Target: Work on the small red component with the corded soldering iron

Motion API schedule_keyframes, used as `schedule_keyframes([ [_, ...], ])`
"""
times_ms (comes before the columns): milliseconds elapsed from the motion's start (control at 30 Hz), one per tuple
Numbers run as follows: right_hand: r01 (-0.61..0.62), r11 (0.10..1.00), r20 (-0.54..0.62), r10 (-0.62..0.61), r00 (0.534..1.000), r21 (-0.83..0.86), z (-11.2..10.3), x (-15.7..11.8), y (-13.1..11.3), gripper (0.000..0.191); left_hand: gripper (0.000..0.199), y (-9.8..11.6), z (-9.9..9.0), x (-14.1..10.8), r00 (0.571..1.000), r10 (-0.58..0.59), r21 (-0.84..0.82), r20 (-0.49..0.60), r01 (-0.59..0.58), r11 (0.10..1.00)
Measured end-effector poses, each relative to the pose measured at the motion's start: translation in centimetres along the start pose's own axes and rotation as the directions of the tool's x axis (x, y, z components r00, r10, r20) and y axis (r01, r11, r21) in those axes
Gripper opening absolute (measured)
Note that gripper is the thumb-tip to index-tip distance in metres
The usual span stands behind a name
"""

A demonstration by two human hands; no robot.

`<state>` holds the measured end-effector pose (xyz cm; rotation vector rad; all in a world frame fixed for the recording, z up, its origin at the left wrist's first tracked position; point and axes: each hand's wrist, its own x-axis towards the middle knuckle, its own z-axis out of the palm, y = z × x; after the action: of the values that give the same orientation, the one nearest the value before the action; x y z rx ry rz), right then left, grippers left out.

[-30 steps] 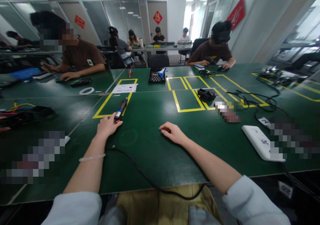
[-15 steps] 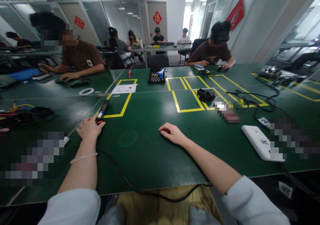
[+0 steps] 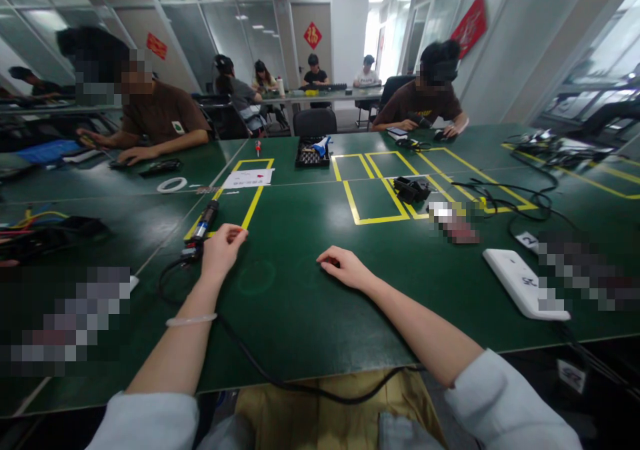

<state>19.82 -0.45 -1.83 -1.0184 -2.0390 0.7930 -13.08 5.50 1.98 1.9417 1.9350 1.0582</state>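
A slim tool (image 3: 204, 221) lies left of centre in the frame, just beside a left hand (image 3: 220, 253) whose fingers curl loosely, seemingly around nothing; contact is unclear. At centre, the right hand (image 3: 349, 268) rests with fingers bent inward, its palm hidden. The tool's straight cylindrical body looks rigid and moderately light, smooth enough to slip, and best held around mid-barrel. Its black cable (image 3: 345, 400), likely rubbery and springy, could tug. Flat yellow tape (image 3: 253, 207) and a thin paper sheet (image 3: 249, 178) mark the glossy green table (image 3: 295, 330).
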Motion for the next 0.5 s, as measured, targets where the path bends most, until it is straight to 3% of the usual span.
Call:
schedule_keyframes([
  [67, 0.002, 1.0, 0.0, -0.002, 1.0, 0.0, 0.0, 0.0, 0.0, 0.014, 0.038, 3.0, 2.2, -1.2, 0.967, 0.093, -0.266, 0.236, -0.028, 0.963],
  [133, 0.004, 1.0, -0.003, -0.004, 1.0, 0.014, 0.0, 0.0, 0.1, 0.015, 0.042, 5.8, 4.1, -2.8, 0.88, 0.172, -0.373, 0.443, 0.006, 0.928],
  [200, 0.007, 0.999, 0.002, -0.007, 1.0, 0.052, 0.1, 0.1, 0.0, 0.021, 0.043, 7.9, 5.3, -4.2, 0.785, 0.244, -0.427, 0.57, 0.029, 0.904],
  [300, 0.028, 0.994, 0.027, -0.031, 0.999, 0.104, 0.4, 0.1, -0.1, 0.03, 0.046, 9.2, 6.0, -5.6, 0.703, 0.309, -0.494, 0.641, 0.07, 0.867],
  [500, 0.06, 0.996, 0.043, -0.063, 0.997, 0.066, 0.8, 0.1, -0.2, 0.014, 0.048, 8.8, 6.3, -6.2, 0.664, 0.342, -0.56, 0.665, 0.14, 0.817],
])
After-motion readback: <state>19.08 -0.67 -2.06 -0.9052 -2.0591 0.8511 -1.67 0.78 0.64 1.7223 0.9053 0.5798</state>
